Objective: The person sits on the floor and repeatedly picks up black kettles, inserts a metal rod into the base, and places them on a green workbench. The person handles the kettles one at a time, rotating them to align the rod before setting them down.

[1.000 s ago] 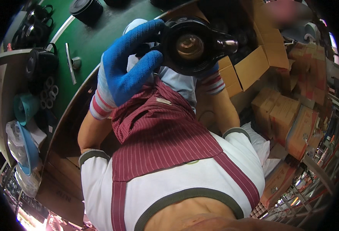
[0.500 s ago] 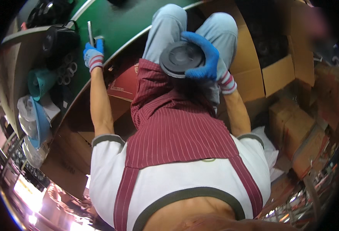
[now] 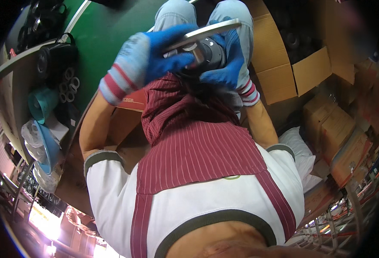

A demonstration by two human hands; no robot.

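Observation:
Over my lap, my left hand, in a blue-coated knit glove, is closed round a long pale metal bar. The bar slants up to the right across the top of a round black part. Something shiny between my left fingers, close to the part, is too blurred to name. My right hand, gloved the same way, grips the black part from the right, with its thumb along the near side. Both hands partly cover the part, and whether the bar touches it I cannot tell.
A green worktop lies ahead on the left, bearing several white rings and a black rounded object with a strap. A teal container stands nearer. On the right, an open cardboard box holds dark parts.
My left hand has come from the worktop to my lap, bringing the metal bar to the black part. My right hand still holds the part, now turned more on its side.

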